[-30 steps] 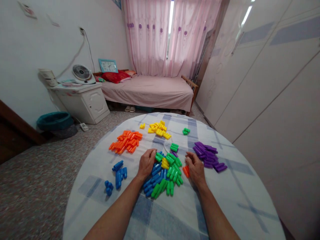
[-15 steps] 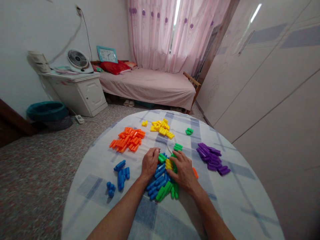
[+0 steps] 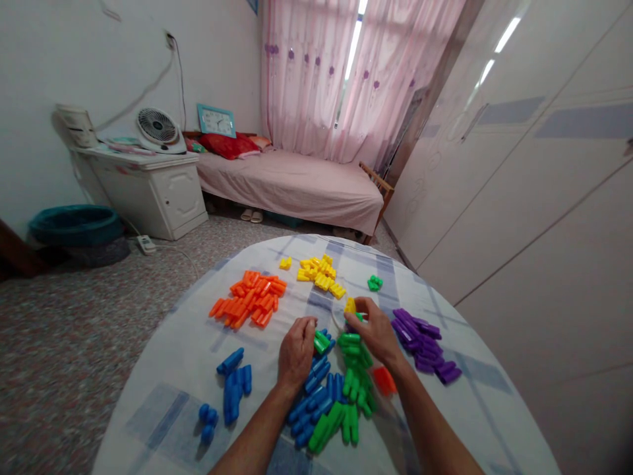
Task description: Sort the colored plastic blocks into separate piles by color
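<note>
My right hand (image 3: 376, 328) pinches a yellow plastic building block (image 3: 350, 305) between thumb and fingers, above the far end of the mixed pile. My left hand (image 3: 297, 351) is curled at the pile's left side, its fingertips hidden, so what they hold, if anything, does not show. Close to them is a green block (image 3: 321, 342) on top of blue blocks (image 3: 310, 410). More green blocks (image 3: 357, 382) lie between my forearms, and an orange block (image 3: 384, 380) is partly beside my right wrist.
Sorted heaps lie on the round, cloth-covered table (image 3: 163, 356): orange blocks (image 3: 250, 297), yellow blocks (image 3: 319, 272), purple blocks (image 3: 420, 340) and a few blue blocks (image 3: 235, 392). A small green piece (image 3: 374, 283) sits at the back. Beyond are a bed (image 3: 297, 178) and a wardrobe (image 3: 534, 218).
My right hand has lifted the yellow block out of the mixed pile and carried it away from me, uncovering green blocks. My left hand stays beside the pile. The view has tilted slightly up.
</note>
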`<state>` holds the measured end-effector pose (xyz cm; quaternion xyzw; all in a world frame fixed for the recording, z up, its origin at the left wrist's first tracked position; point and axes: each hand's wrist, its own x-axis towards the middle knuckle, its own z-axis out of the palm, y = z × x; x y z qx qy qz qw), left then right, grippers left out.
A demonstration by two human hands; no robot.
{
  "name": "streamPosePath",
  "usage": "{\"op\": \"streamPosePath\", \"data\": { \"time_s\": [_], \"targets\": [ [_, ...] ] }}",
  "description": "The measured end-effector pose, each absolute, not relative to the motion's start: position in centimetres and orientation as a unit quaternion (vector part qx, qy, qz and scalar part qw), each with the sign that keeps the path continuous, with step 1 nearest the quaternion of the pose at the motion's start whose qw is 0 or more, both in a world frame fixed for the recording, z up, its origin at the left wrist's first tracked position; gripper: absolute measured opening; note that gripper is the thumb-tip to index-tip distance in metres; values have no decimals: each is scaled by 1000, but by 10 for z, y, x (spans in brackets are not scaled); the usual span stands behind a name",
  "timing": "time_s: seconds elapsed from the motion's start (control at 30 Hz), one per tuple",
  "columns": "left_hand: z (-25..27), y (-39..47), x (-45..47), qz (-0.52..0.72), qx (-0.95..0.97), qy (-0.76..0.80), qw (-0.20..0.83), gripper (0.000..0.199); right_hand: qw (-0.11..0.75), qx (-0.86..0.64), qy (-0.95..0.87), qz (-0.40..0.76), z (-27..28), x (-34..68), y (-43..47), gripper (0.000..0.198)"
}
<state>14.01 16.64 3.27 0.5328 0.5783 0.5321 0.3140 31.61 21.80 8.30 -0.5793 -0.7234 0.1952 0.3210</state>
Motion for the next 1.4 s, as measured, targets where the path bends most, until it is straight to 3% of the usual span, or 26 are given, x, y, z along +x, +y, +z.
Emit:
{"op": "streamPosePath", "data": {
  "time_s": [0.2, 0.37, 0.7, 0.93, 1.2, 1.4],
  "targets": [
    [32, 167, 140, 528, 536, 581, 310, 36, 333, -648, -668, 154, 64, 307, 311, 30],
    [29, 169, 139, 528, 536, 581, 311, 36, 327, -642, -671, 177, 50, 299, 338, 30],
    [28, 170, 139, 554, 500, 585, 318, 38, 283, -553, -747, 236, 63, 339, 253, 34],
    [26, 171, 138, 552, 506, 581, 319, 38, 212, -572, -779, 143, 56, 339, 224, 34],
    [24, 172, 138, 548, 505, 581, 327, 39, 308, -616, -712, 136, 50, 363, 275, 33],
    [25, 172, 138, 541, 508, 586, 326, 39, 308, -630, -708, 83, 59, 376, 329, 31]
  ]
}}
